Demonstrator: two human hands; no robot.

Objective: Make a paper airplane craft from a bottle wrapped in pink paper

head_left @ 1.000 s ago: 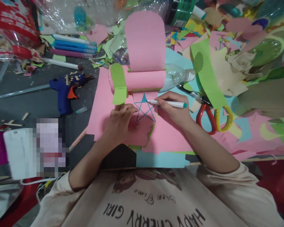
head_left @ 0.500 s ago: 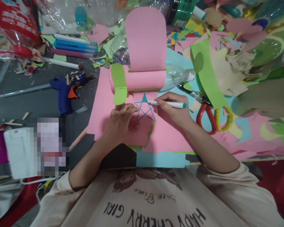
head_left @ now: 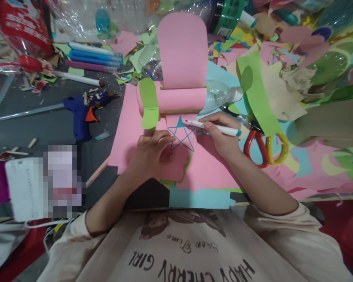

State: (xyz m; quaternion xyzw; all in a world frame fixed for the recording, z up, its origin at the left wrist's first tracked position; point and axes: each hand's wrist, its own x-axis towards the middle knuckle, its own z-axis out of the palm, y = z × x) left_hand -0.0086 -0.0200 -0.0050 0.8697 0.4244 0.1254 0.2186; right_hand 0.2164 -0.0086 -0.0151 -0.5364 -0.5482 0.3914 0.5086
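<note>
My right hand point(head_left: 223, 135) is closed round a white marker point(head_left: 216, 127) with a teal end, its tip beside the upper right of a star point(head_left: 181, 135) drawn in teal. The star's top point is coloured in; its other parts show pink. It lies on a pink paper wing point(head_left: 173, 166) joined to a clear plastic bottle point(head_left: 219, 96) wrapped in pink paper. My left hand point(head_left: 151, 150) rests on the wing left of the star, fingers spread and a little bent. Another pink wing point(head_left: 182, 51) points away from me, and a green paper tail piece point(head_left: 149, 103) sits at the bottle's left end.
A blue glue gun point(head_left: 81, 117) lies to the left, below several markers point(head_left: 94, 58). Scissors with red and yellow handles point(head_left: 266, 150) lie right of my right hand. Paper scraps point(head_left: 300, 168) cover the right side. A red-labelled bottle point(head_left: 23, 29) stands at the far left.
My right hand has moved slightly to the right, and the marker's tip has shifted up and right, away from the coloured top point. My left hand stays in place.
</note>
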